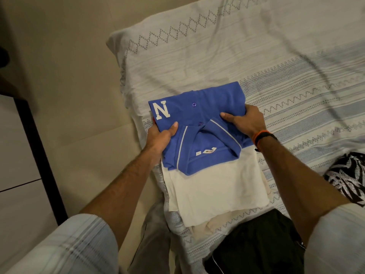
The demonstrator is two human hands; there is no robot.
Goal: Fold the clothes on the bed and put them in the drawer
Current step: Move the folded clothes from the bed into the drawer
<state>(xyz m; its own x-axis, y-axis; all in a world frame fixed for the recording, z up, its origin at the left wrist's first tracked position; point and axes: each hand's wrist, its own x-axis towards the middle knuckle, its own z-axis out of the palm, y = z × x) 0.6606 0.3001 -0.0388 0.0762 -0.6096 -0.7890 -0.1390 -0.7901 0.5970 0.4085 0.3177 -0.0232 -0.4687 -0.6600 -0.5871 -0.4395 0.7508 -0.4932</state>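
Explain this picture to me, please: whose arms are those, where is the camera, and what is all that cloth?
There is no machine here. A person wears a camera on the head, so you look down along their own arms. The left hand and the right hand each grip a side of a folded blue polo shirt with a white letter N. It lies partly on a folded cream garment, on a bed under a patterned bedspread. A dark garment lies nearest the person, and a black-and-white patterned one at the right edge. No drawer can be seen.

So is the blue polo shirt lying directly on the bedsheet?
No, the blue polo shirt rests partly on a folded cream garment.
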